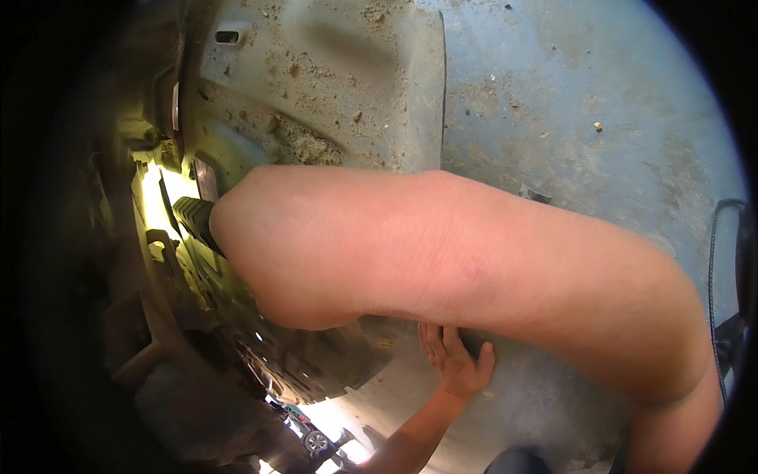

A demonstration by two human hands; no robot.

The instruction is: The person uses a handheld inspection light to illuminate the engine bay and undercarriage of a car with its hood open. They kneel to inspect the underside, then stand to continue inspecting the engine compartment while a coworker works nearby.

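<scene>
My right arm crosses the picture from the lower right. My right hand (284,249), at its left end, is close to the camera, with its fingers hidden. A black ribbed part (198,222), perhaps a grip, sticks out from behind that hand towards a brightly lit gap in a vehicle's metal structure (148,284). Below the forearm, my left hand (459,361) lies palm down against the grey-blue floor (533,373), fingers pointing up the picture and thumb apart. It holds nothing visible; some fingertips are hidden behind the right forearm.
A dirt-covered sheet-metal panel (355,71) with a slot spans the upper left. Grit and a small dark fragment (535,193) lie on the floor. A black cable (713,266) runs along the right edge. A car wheel (315,441) shows at lower left.
</scene>
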